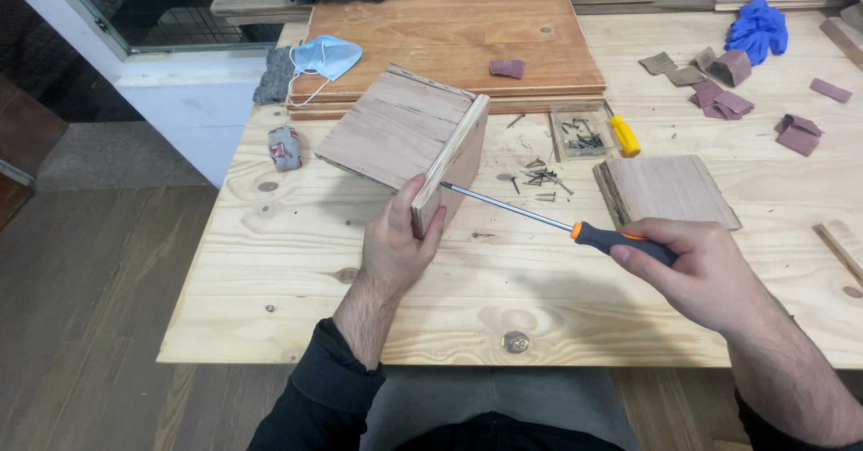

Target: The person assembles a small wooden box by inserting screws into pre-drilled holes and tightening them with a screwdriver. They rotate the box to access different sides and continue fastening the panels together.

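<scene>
Left fingers: the left hand [393, 251] is wrapped round the near lower corner of the upright plywood panel [452, 161], thumb on the face towards the screwdriver, the other fingers hidden behind, pressing it steady.
Right fingers: the right hand [699, 271] is curled tight round the black and orange handle of the screwdriver [548, 221], near its back end.
Screwdriver tip: the long shaft slants up and left, its tip touching the face of the upright panel, low down; whether a screw sits under it I cannot tell.
Workpiece: the upright panel is butted against the edge of a flat board [388, 125], the two forming a corner, standing on the pale pine table [270, 262].
Step in hand: by my reckoning, driving a screw through the panel into the board's edge.
Next move calls for: steady pressure along the shaft, the left hand bracing so the joint does not shift.
Round about: loose screws [540, 178] just beyond the tip, a clear tray of screws [580, 133], a yellow-handled tool [623, 134], a spare plywood piece [665, 190], sandpaper scraps [719, 91], a blue face mask [325, 55].
</scene>
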